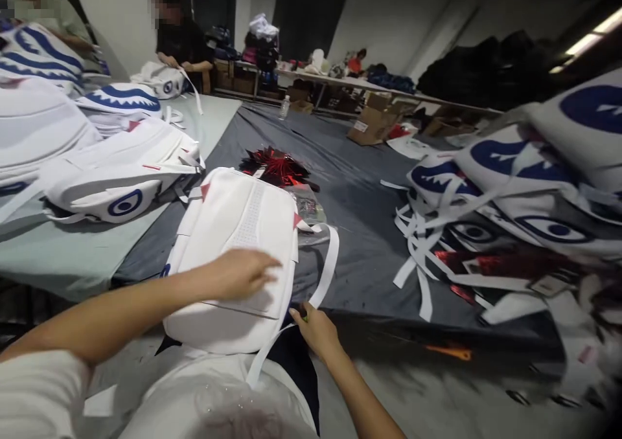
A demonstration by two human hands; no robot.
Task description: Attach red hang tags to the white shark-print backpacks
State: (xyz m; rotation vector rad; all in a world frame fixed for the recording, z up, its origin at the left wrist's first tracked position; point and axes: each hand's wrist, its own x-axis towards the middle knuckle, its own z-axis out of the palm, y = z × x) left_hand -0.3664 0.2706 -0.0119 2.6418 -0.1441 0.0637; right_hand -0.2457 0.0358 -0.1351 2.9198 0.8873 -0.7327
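A white backpack (243, 232) lies in front of me at the table's edge, its back panel with a mesh strip facing up. My left hand (247, 274) is over its lower part, fingers loosely stretched, slightly blurred and holding nothing visible. At the backpack's right edge my right hand (315, 329) is closed, thumb pointing toward the bag. A small yellow-green bit shows between its fingers; the rest of that thing is hidden. A white webbing strap (330, 258) loops from the bag's upper right side down to this hand. Another white strap end (257, 368) hangs below.
White-and-blue backpacks (121, 180) are piled on the left, and more (519, 160) on the right with dangling straps. Behind my bag lie red-black tags (276, 167) and a clear plastic bag (308, 206). A bottle (284, 107) and cardboard box (372, 125) stand farther back. People work beyond.
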